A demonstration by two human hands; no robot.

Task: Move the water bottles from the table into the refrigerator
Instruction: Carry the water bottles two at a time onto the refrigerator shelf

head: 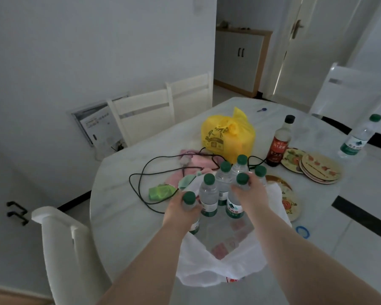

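**Head view: both hands taking bottles by the neck**

Head view is showing a cluster of green-capped water bottles [223, 186] standing upright on the marble worktop [123, 194], partly over a white plastic bag [220, 269]. One more bottle [356, 137] is standing well apart at the far right edge.

The left hand [180, 213] is wrapping its grip around the neck of the nearest bottle [190, 208], fingers curled just under the cap. The right hand [251, 190] is pinching the shoulder of a second bottle [237, 197] below its cap, fingers pressed against the plastic.

These bottles are looking full, so each is likely weighing noticeably on a one-handed hold. Their thin clear walls are probably giving under a squeeze, and the smooth plastic may be sliding in the palm. The stiff ring under the cap is seeming the safest place to hold; the labelled waist would be suiting a fuller grasp. A black cable [141, 186] and a dark sauce bottle [278, 144] are lying near the cluster, the cable close enough to snag.
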